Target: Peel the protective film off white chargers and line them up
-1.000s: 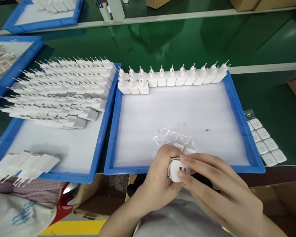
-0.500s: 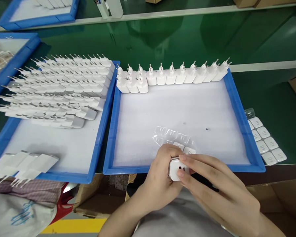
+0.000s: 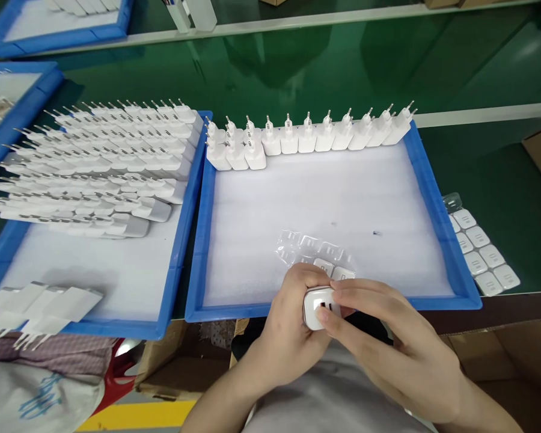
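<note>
**White adapter (image 3: 313, 311), slotted face toward the viewer.**

The left hand (image 3: 292, 322) is clamped around the adapter, at the near rim of the blue tray (image 3: 234, 312). Fingertips of the right hand (image 3: 401, 355) touch the face; whether they pinch cannot be told. The step is probably pressing or smoothing this face; the next move would call for even pressure.

Four blue trays (image 3: 199, 258) are lying here: one central, one at nine o'clock, two at ten o'clock. In the central one, fourteen white plug chargers (image 3: 289, 142) are standing: eleven in the row at twelve o'clock, three before it, towards ten. One left hand (image 3: 288, 319) and one right hand (image 3: 406, 355) are touching one more charger (image 3: 313, 300) at five o'clock; two slotted caps (image 3: 323, 266) are showing near. Eight similar caps (image 3: 478, 236) are lying at three o'clock.
</note>
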`<state>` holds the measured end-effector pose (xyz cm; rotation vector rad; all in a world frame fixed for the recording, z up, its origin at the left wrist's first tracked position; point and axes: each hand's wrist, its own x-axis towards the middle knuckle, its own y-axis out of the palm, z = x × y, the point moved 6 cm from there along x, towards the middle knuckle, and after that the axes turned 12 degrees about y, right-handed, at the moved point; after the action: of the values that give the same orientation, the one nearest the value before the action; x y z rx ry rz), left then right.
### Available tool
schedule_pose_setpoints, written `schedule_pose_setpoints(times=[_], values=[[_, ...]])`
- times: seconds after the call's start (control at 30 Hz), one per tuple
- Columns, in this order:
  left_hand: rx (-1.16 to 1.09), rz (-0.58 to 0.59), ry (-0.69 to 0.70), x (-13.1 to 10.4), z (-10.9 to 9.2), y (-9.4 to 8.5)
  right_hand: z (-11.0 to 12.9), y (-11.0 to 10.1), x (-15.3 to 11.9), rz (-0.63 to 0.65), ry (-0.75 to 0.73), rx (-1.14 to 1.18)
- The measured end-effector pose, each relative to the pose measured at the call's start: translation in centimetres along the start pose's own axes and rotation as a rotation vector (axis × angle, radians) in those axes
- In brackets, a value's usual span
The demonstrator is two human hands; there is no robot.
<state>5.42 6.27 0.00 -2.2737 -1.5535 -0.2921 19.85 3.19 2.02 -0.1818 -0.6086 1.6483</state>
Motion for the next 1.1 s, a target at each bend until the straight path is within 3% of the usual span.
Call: schedule_pose_setpoints(times=[0.3,0.5,0.63,0.77,0.93,1.1], values=[[0.002,-0.015,0.017,-0.2,0.1,-0.1,1.9,0.8,0.2,0.041,-0.208,-0.13],[-0.057,0.01,0.034,-0.1,-0.3,0.1,1.9,0.3,1.4,0.027,-0.094,-0.003],[-0.172,0.031,0.04,0.0,-0.8,-0.1,2.3,-0.3,1.9,-0.088,-0.214,0.008],[-0.354,0.045,-0.033,-0.3,-0.5,-0.3,0.6,-0.2,1.8,-0.185,-0.109,0.133],[-0.433,-0.055,-0.104,-0.4,-0.1,-0.1,0.3,0.6,1.6,-0.134,-0.111,0.228],[-0.39,-0.058,-0.096,-0.6,-0.2,0.1,0.5,0.7,1.8,-0.124,-0.118,0.271]])
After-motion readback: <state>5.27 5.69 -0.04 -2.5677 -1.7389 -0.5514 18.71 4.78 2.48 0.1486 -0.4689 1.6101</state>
